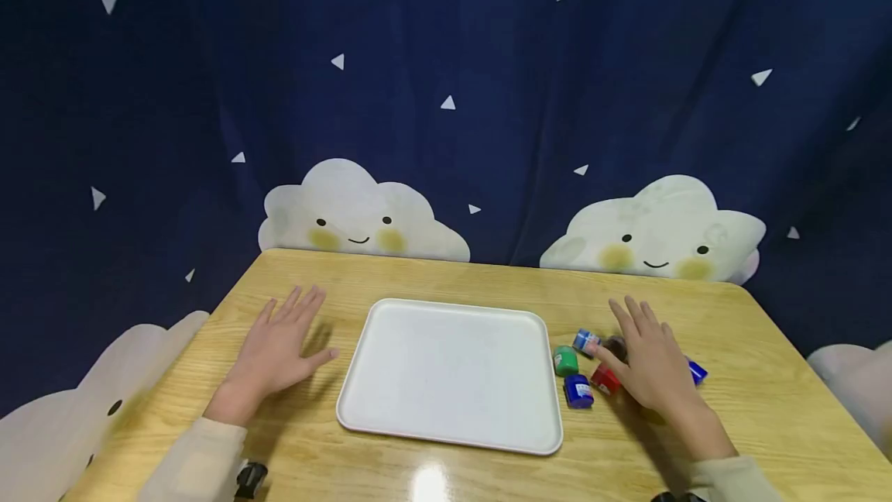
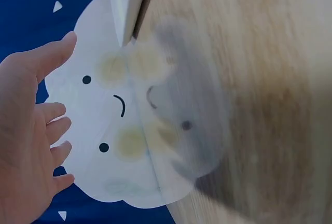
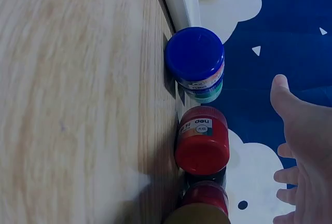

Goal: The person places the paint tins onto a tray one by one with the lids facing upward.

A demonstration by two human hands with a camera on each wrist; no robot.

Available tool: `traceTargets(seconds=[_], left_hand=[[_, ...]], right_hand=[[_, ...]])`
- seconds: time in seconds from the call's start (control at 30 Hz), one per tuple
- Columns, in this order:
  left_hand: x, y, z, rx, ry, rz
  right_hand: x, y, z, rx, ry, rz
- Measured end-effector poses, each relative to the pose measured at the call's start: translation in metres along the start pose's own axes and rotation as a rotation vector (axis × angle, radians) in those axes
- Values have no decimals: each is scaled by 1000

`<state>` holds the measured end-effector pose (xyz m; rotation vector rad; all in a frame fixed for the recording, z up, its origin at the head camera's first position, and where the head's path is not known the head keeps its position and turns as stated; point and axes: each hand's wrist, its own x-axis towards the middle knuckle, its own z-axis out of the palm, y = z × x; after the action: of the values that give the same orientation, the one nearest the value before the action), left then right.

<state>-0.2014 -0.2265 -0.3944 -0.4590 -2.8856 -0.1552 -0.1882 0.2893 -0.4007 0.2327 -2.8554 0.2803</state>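
Jars are clustered on the wooden surface, at 3 o'clock of the white tray, taking the far edge as 12. Nearest the tray is a green jar. From it, a pale blue jar sits at 2 o'clock, a red jar at 4 and a dark blue jar at 5.

The right hand hovers at the cluster's 3 o'clock side, fingers spread and holding nothing; the right wrist view shows it apart from the jars. In the head view it partly covers a dark jar, and a far blue jar peeks out at its 3 o'clock. That wrist view also has a deep red jar at 6 o'clock of the red one, with a tan shape below (too cut off to name).

At the tray's 9 o'clock, the left hand is spread as well, thumb towards the tray, above its own shadow on the surface. Both arms wear pale sleeves.

At 12 o'clock, beyond the surface, hangs a navy curtain with white triangles and smiling clouds.
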Motion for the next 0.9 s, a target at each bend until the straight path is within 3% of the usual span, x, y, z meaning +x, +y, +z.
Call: traceTargets(seconds=[0.6, 0.9], left_hand=[[-2, 6, 6, 29, -36, 215], [-1, 12, 7, 23, -77, 269]], right_hand=[[-7, -5, -4, 33, -56, -67], [-13, -10, -7, -7, -40, -100]])
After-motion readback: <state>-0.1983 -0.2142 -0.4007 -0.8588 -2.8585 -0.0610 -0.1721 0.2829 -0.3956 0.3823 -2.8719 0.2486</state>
